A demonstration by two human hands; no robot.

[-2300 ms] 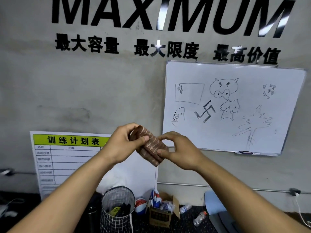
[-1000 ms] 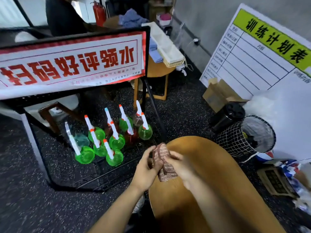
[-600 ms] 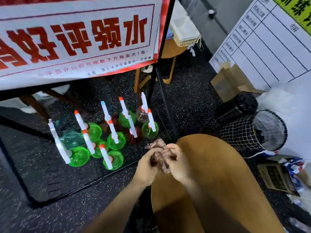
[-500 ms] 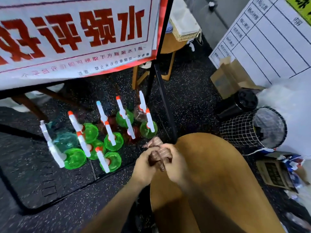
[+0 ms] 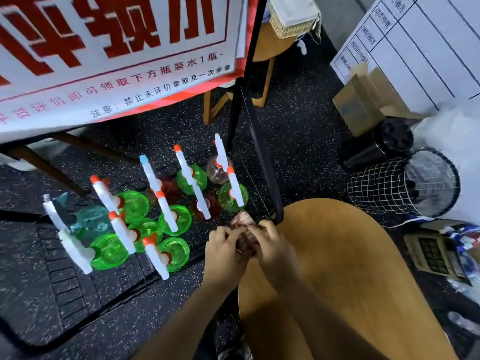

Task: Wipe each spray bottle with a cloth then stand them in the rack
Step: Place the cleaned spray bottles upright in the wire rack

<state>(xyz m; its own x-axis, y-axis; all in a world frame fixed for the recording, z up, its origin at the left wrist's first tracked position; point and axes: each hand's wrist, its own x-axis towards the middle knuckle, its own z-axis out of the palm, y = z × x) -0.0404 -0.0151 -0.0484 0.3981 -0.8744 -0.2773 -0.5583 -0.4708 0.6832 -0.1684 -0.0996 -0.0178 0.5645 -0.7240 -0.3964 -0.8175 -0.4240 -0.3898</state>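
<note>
Over the wooden table's [image 5: 363, 268] near-left edge | left hand [image 5: 225, 252] and right hand [image 5: 272, 246] are pinching a bunched brown cloth [image 5: 242, 222] with curled fingers | spray bottles [image 5: 168, 222] are standing on the black rack [image 5: 65, 294] left of the table | checked bin [image 5: 384, 188] is sitting right of the table

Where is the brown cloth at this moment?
In the head view, the cloth is held between the left hand and right hand, just right of the spray bottles.
</note>
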